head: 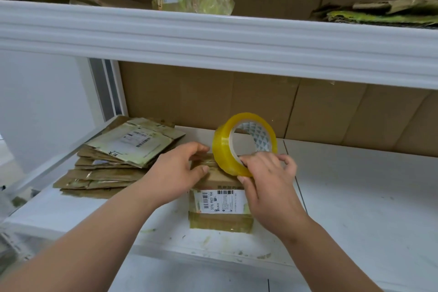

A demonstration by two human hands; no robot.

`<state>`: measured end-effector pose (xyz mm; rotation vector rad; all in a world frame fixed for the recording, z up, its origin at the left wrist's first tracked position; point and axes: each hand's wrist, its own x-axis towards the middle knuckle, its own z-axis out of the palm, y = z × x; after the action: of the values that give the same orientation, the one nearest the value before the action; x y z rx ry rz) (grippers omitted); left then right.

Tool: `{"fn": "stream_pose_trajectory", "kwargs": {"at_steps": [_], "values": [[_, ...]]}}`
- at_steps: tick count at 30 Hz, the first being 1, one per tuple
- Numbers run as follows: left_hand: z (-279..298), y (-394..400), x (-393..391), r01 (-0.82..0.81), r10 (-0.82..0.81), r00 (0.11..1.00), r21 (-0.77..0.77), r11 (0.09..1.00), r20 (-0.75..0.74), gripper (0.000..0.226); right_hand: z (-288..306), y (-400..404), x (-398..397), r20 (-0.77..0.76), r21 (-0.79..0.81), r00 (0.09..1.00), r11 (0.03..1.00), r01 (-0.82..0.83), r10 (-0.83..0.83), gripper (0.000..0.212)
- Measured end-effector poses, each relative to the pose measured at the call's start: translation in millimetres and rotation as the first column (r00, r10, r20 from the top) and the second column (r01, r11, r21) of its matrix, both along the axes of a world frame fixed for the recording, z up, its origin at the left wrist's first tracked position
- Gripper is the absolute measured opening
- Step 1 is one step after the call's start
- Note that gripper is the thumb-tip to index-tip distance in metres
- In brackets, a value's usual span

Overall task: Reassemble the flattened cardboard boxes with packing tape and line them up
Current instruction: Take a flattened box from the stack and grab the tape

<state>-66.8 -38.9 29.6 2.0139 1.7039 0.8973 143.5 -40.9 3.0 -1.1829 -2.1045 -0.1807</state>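
Small box [219, 199] upright on shelf [355, 197], light, worn, crushable; best steadied at top flaps. Left hand [180, 168] pinching flap seam. Right hand [267, 175] gripping tape roll [244, 143], stiff, sticky. Flat boxes [113, 161] stacked left.

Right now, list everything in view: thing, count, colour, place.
small box: one, brown with a white label, on the white shelf, under both hands
tape roll: one, yellow, standing on the box top
flattened boxes: a stack, count unclear, brown, on the shelf left of the box
cardboard sheets: brown, lining the back
upper shelf: white, holding more worn cardboard
left hand: pinching the box top
right hand: gripping the tape roll
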Motion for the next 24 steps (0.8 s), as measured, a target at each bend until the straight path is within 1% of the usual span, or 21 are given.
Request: {"fn": "stream_pose_trajectory", "kwargs": {"at_steps": [1,2,3,4,5,6,8,11,14,15,16,18,20,22,24], "values": [[1.6,1.8,-1.1,0.009,-0.009,1.0,-0.015,1.0,0.006,0.037,-0.1,0.4,0.6,0.01,0.01,1.0,1.0,-0.006,0.006,0.032],[3.9,3.0,-1.7,0.019,-0.018,0.999,-0.034,0.999,0.047,0.037,0.1,0.7,1.0,0.021,0.018,1.0,1.0,-0.014,0.014,0.037],[6.2,3.8,-2.5,0.038,-0.029,0.991,-0.062,0.997,0.13,0.037,0.4,0.9,0.9,0.029,0.024,0.999,1.0,-0.02,0.019,0.041],[8.8,4.3,-2.6,0.066,-0.043,0.969,-0.084,0.994,0.245,0.038,1.0,1.2,0.7,0.032,0.032,0.999,0.999,-0.023,0.022,0.044],[11.2,4.5,-2.9,0.092,-0.052,0.933,-0.098,0.991,0.356,0.041,1.5,1.5,0.8,0.031,0.04,0.999,0.999,-0.023,0.021,0.046],[14.1,4.2,-2.3,0.108,-0.053,0.898,-0.103,0.989,0.436,0.044,2.1,1.8,0.8,0.03,0.048,0.999,0.999,-0.023,0.022,0.048],[19.6,2.2,-0.1,0.125,-0.052,0.857,-0.109,0.986,0.513,0.044,2.9,2.4,1.7,0.036,0.066,0.999,0.997,-0.025,0.023,0.05],[26.0,0.6,5.0,0.152,-0.045,0.787,-0.122,0.981,0.615,0.035,3.0,3.2,4.2,0.057,0.09,0.998,0.996,-0.026,0.021,0.055],[33.0,-2.8,12.3,0.203,-0.047,0.648,-0.113,0.973,0.76,0.027,0.9,4.5,7.5,0.089,0.13,0.996,0.991,-0.027,0.015,0.061],[35.1,-3.9,14.5,0.212,-0.052,0.621,-0.104,0.972,0.783,0.028,0.0,5.1,8.7,0.1,0.141,0.995,0.99,-0.027,0.013,0.063],[37.5,-5.1,17.1,0.223,-0.068,0.611,-0.09,0.971,0.789,0.032,-1.0,5.8,9.7,0.109,0.149,0.994,0.988,-0.027,0.01,0.064],[41.1,-7.3,21.9,0.241,-0.097,0.629,-0.076,0.967,0.771,0.05,-3.3,7.1,12.3,0.129,0.163,0.992,0.986,-0.026,0.005,0.067],[43.7,-9.6,26.0,0.222,-0.085,0.67,-0.09,0.971,0.737,0.064,-4.5,8.5,16.0,0.148,0.184,0.989,0.983,-0.026,-0.001,0.068],[43.7,-11.7,29.0,0.193,-0.072,0.704,-0.093,0.977,0.706,0.065,-6.1,10.3,20.1,0.145,0.231,0.989,0.973,-0.026,-0.008,0.067],[41.8,-14.4,31.7,0.172,-0.073,0.712,-0.073,0.982,0.698,0.057,-8.4,10.8,22.9,0.092,0.274,0.996,0.962,-0.011,-0.015,0.064]]}}
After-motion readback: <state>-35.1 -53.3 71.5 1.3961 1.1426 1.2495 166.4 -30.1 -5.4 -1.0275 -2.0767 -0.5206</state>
